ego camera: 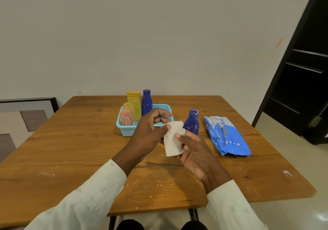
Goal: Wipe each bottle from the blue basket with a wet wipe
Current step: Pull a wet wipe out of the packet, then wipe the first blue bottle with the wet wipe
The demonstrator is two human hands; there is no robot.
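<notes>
Both hands, left hand (150,128) and right hand (193,150), pinch a white, textured wet wipe (173,138). Dusty dark blue bottle (192,122) stands right of the blue basket (126,129). Wipes pack (226,136) print is unreadable.

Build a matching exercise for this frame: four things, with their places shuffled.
Things:
1. yellow bottle
2. wet wipe
3. blue bottle with white smears
4. wipes pack

Places:
A. flat on the table, far right
B. standing in the blue basket
C. held between both hands
D. standing on the table, between basket and pack

Pairs: 1-B, 2-C, 3-D, 4-A
</notes>
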